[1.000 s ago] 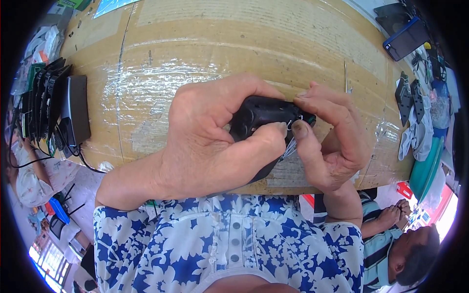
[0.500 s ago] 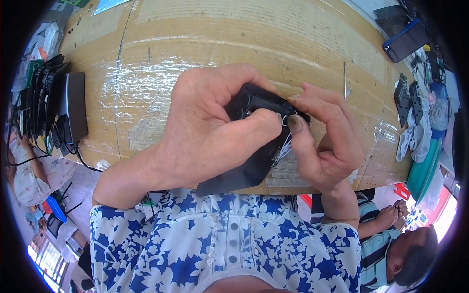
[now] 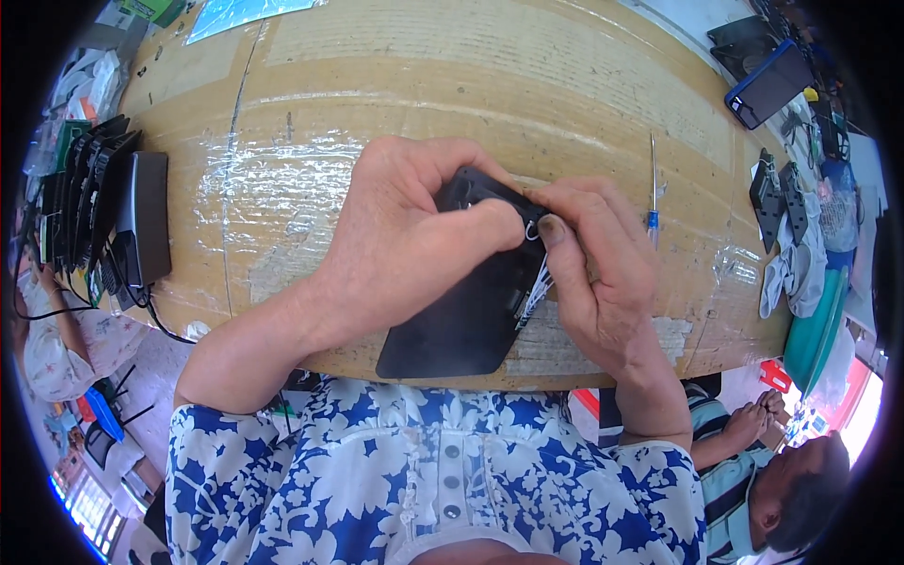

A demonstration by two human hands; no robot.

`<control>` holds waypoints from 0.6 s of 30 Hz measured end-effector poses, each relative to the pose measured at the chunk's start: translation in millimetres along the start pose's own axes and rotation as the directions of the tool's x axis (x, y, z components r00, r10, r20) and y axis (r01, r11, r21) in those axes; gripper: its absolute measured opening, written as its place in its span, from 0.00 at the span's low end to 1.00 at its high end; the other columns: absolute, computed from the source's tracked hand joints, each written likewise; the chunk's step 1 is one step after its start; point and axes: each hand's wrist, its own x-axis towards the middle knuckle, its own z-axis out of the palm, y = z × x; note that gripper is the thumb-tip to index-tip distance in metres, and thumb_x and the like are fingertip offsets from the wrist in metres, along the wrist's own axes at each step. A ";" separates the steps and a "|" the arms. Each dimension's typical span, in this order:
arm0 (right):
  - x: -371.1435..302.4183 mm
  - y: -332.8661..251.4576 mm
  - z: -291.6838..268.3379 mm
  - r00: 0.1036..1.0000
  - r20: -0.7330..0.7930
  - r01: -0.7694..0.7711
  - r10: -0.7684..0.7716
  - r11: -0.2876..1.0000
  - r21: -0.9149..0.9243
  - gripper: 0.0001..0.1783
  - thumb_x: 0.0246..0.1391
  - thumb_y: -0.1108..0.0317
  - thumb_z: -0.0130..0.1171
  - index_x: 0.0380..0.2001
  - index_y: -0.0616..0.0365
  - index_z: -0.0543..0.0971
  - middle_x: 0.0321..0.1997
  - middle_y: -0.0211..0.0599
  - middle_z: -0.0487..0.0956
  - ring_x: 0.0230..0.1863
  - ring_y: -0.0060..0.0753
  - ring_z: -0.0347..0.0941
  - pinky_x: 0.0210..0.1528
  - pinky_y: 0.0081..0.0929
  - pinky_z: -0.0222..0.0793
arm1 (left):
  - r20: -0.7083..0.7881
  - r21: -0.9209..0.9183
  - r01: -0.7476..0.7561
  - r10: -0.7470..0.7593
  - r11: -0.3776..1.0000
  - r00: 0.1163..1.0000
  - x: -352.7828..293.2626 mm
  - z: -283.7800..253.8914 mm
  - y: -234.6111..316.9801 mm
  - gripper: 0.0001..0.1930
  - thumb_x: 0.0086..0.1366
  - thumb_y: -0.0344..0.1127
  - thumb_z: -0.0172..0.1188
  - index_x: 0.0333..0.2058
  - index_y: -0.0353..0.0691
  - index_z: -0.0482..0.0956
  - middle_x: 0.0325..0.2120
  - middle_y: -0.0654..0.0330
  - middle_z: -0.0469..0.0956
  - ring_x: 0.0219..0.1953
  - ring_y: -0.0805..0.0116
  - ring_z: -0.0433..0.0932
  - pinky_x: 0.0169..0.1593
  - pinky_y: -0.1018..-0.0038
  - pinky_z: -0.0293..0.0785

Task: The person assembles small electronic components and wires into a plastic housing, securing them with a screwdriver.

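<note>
From my remote view, near to far: one blue-and-white floral top (image 3: 527, 461). One black casing (image 3: 447, 325), slanting at the near table edge. Left hand (image 3: 405, 226): fingers curled round the casing, thumb pressed on it. Right hand (image 3: 603, 250): thumb and forefinger close together at its far end, by white wires (image 3: 535, 297); whether they pinch one, I cannot tell. Table (image 3: 377, 85): brown cardboard, glossy tape. Right: blue-handled screwdriver (image 3: 653, 221); teal basin (image 3: 817, 330); person in striped shirt (image 3: 725, 490). Left: upright black panels (image 3: 80, 193). Far: phone (image 3: 770, 85), blue sheet (image 3: 250, 11).
</note>
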 end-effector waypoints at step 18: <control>8.7 2.5 -7.8 0.981 0.032 -0.191 0.193 0.912 0.363 0.08 0.58 0.82 0.56 0.40 0.69 0.82 0.38 0.39 0.81 0.40 0.30 0.76 0.45 0.24 0.69 | -0.072 -0.181 -0.020 0.007 0.983 0.997 9.0 0.9 -8.4 0.06 0.54 0.31 0.65 0.24 0.34 0.83 0.16 0.67 0.76 0.18 0.83 0.71 0.21 0.83 0.65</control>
